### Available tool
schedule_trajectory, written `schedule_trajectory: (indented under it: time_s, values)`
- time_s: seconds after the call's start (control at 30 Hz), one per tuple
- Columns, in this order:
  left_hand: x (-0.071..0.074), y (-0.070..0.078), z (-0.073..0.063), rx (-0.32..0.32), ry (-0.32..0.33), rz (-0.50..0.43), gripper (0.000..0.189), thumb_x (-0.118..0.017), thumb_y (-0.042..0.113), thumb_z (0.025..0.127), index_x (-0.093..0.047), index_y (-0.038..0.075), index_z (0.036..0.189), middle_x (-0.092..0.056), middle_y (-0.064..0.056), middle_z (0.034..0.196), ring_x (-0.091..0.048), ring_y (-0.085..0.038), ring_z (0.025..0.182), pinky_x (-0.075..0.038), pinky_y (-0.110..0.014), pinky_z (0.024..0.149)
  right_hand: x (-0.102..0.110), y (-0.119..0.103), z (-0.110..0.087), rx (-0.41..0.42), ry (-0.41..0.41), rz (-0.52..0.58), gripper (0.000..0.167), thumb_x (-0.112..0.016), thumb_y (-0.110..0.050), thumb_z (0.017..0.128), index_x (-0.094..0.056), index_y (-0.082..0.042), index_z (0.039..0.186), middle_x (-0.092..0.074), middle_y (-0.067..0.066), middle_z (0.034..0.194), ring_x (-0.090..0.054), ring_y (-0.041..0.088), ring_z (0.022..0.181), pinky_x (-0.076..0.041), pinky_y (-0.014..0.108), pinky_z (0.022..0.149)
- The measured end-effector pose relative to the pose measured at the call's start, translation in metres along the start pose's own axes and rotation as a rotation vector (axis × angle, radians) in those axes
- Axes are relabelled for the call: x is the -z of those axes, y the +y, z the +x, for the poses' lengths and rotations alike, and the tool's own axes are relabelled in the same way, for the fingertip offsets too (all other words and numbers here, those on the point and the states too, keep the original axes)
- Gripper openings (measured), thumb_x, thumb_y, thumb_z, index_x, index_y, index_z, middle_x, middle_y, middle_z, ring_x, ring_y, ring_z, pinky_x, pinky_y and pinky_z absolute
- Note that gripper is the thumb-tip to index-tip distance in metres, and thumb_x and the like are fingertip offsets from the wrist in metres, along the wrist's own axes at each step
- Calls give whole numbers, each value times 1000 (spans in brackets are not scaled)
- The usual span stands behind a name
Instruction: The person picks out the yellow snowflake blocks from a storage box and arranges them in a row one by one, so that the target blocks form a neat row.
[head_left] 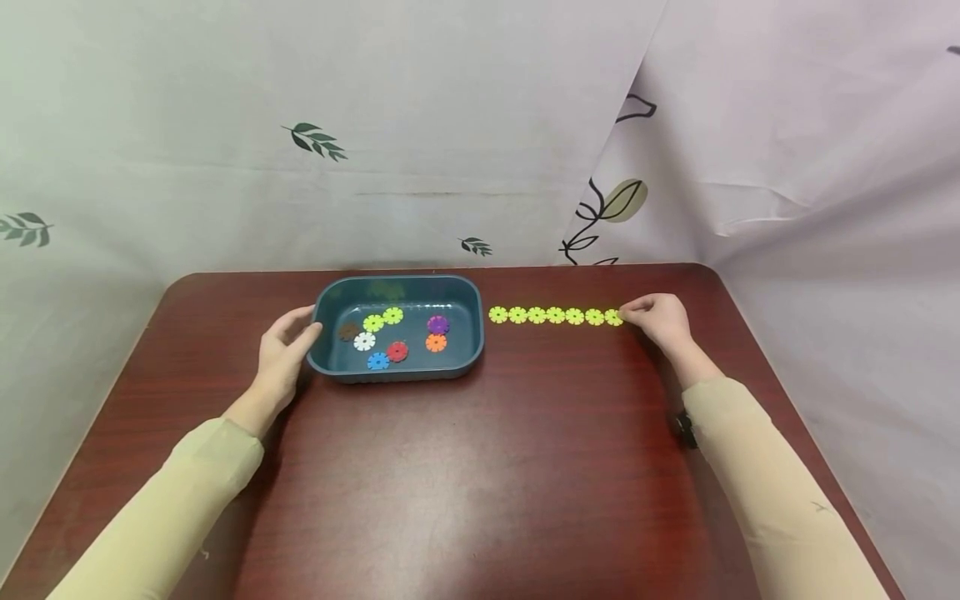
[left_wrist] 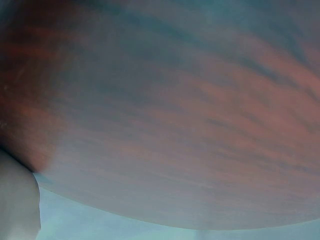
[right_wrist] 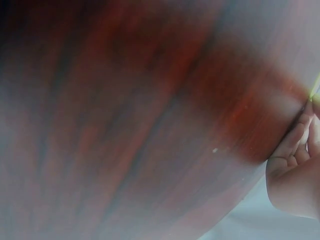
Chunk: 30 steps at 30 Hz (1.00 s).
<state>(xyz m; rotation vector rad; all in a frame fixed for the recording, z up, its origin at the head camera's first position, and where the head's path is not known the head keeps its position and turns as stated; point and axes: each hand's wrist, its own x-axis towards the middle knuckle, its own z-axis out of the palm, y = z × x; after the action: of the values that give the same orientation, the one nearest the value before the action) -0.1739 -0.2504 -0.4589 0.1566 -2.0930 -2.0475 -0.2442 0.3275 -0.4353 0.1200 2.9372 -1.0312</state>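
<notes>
Cream sleeves (head_left: 153,508) come nearest. Beyond, the left hand (head_left: 281,358) holds a blue tray (head_left: 408,374) by its left rim; the right hand (head_left: 660,321) pinches the end yellow disc (head_left: 613,317) of a tabletop (head_left: 480,475) row, its curled fingers (right_wrist: 292,142) closer in the right wrist view. Only the head view shows the tray's coloured discs (head_left: 397,351) and leaf-printed cloth (head_left: 450,125) behind.

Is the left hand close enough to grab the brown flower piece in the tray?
Probably yes. The left hand holds the left side of the blue tray, and the brown piece lies inside, near that side. The tray's top is open and nothing covers the piece.
</notes>
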Motion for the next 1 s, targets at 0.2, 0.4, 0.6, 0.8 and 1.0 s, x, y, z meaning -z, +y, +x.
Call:
schedule_trajectory:
  time_s: [0.2,0.4,0.6,0.8,1.0]
  values:
    - [1,1,-1,0,-8,12,25,-67,7,103,-71,19,125,-68,21,112,-63,5,105,-52,-6,85,0,-1,0,3,10,-8,31,-73,-23,98,-80,5,112,-75,27,120,-65,43,119,-51,54,107]
    - [1,1,-1,-2,-16,6,27,-65,4,103,-71,23,122,-68,22,110,-62,8,102,-52,-6,85,0,0,2,12,9,-4,31,-74,-23,97,-80,4,110,-77,25,116,-68,41,114,-53,49,102]
    - [0,1,0,12,-12,20,25,-66,7,104,-70,21,124,-67,21,111,-61,5,104,-52,-6,85,4,2,3,4,-7,26,31,-78,-24,96,-80,2,112,-83,14,98,-66,9,85,-49,24,81]
    - [-1,0,1,31,10,21,28,-67,5,103,-69,13,130,-68,23,109,-61,7,101,-52,-6,85,9,-5,8,7,1,71,31,-78,-22,97,-78,4,114,-82,6,91,-56,-9,72,-46,13,69]
    - [0,-1,2,27,13,22,28,-67,5,103,-70,16,128,-68,23,109,-61,6,103,-52,-6,84,13,-23,15,43,32,65,28,-76,-22,98,-79,1,114,-82,15,102,-58,-6,76,-47,16,73]
